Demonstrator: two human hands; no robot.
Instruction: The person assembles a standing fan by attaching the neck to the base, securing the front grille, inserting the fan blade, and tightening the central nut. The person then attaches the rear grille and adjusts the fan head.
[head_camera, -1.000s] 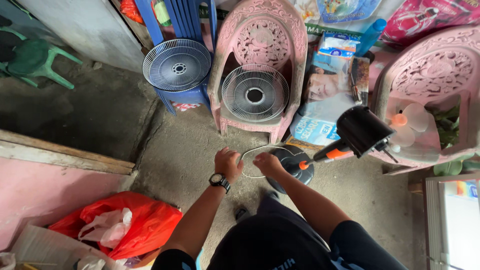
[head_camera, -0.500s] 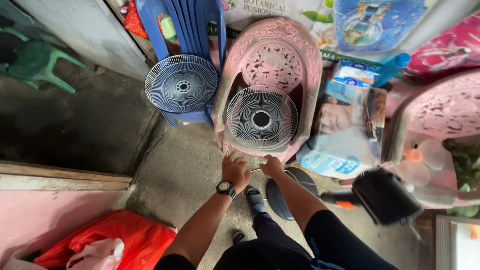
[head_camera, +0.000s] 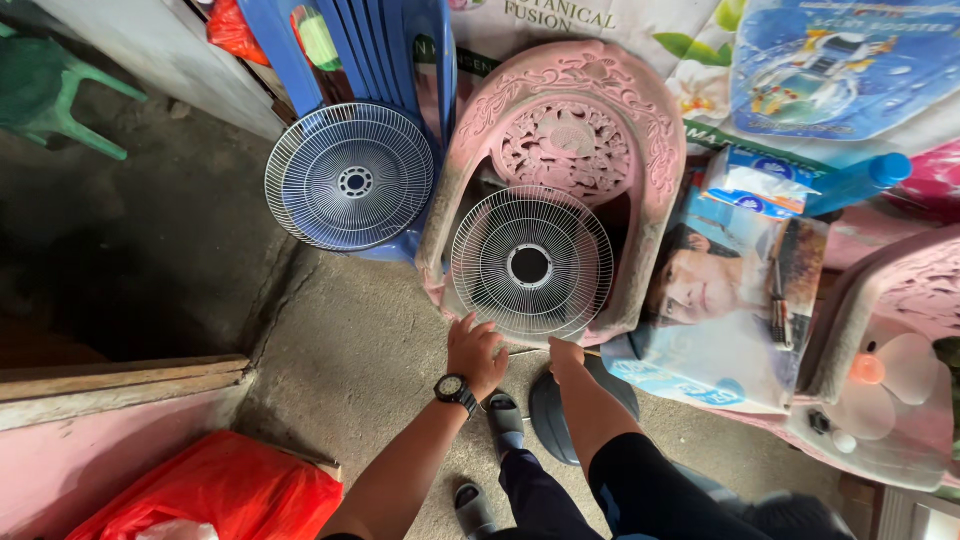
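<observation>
The white wire fan guard (head_camera: 531, 265) stands upright on its edge on the seat of a pink plastic chair (head_camera: 640, 150), leaning back against the chair's carved backrest. Both hands sit at the guard's lower rim, directly below it. The left hand (head_camera: 474, 352), with a black wristwatch (head_camera: 455, 391) on its wrist, has its fingers curled at the bottom left of the rim; the right hand (head_camera: 565, 354) meets the rim at bottom centre. Whether either hand actually grips the wire or merely touches it cannot be told from this view.

A second fan guard (head_camera: 349, 177), also white wire, leans against a stack of blue plastic chairs (head_camera: 400, 50) to the left, well apart from both hands. A dark round fan base (head_camera: 560, 420) lies on the concrete floor (head_camera: 340, 370) just under the right forearm. A red plastic bag (head_camera: 215, 490) lies at lower left. Printed posters (head_camera: 720, 300) lean beside the pink chair on the right. The person's sandalled feet (head_camera: 505, 420) show beneath the arms.
</observation>
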